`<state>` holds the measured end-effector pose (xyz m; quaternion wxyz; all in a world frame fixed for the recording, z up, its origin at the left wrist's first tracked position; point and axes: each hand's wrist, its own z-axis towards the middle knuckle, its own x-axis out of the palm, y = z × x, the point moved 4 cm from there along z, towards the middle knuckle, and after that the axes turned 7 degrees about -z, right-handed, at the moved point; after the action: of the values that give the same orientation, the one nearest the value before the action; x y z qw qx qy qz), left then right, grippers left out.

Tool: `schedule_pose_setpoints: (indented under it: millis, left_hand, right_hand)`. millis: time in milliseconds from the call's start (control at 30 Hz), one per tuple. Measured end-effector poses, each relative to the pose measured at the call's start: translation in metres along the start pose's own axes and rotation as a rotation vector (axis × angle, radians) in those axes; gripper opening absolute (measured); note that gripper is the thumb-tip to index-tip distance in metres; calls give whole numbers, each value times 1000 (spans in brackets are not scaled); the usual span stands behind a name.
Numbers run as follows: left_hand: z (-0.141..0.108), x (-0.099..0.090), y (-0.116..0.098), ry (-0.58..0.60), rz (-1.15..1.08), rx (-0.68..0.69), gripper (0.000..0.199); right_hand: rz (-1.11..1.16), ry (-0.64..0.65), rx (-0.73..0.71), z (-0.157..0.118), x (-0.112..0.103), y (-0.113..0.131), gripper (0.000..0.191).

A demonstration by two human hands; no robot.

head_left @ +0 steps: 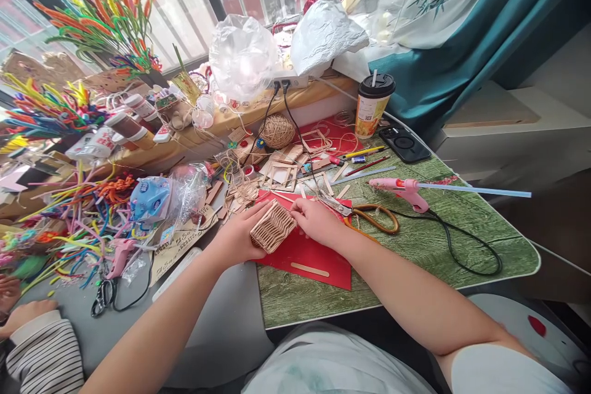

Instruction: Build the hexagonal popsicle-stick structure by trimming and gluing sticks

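Note:
My left hand (242, 231) is wrapped around a small block (273, 228) with wavy tan ridges, like twine or craft sticks laid side by side. It is tilted above a red sheet (305, 252). At the block's right edge, the fingers of my right hand (316, 220) are pinched together; what lies between them is too small to tell. A single wooden craft stick (309, 269) rests flat on the red sheet. Orange-handled scissors (369, 217) lie just right of my right hand, their blades pointing toward the loose sticks.
A pink glue gun (401, 189) with a long glue stick lies at right. Behind are a lidded cup (373, 104), a black phone (404, 144), a twine ball (277, 131) and scattered wood pieces (281, 173). Pipe cleaners (92, 209) crowd the left; another person's striped sleeve (46, 351) shows.

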<state>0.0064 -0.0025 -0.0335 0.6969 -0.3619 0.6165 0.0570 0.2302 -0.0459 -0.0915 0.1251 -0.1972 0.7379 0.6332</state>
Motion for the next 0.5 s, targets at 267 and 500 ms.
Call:
schedule_pose_setpoints:
  millis: [267, 500]
  left_hand:
    - [0, 0, -2, -25, -11, 7, 108]
    - [2, 2, -9, -83, 4, 13, 106]
  right_hand:
    - [-266, -49, -128, -24, -2, 0, 28]
    - [-491, -90, -113, -32, 6, -4, 28]
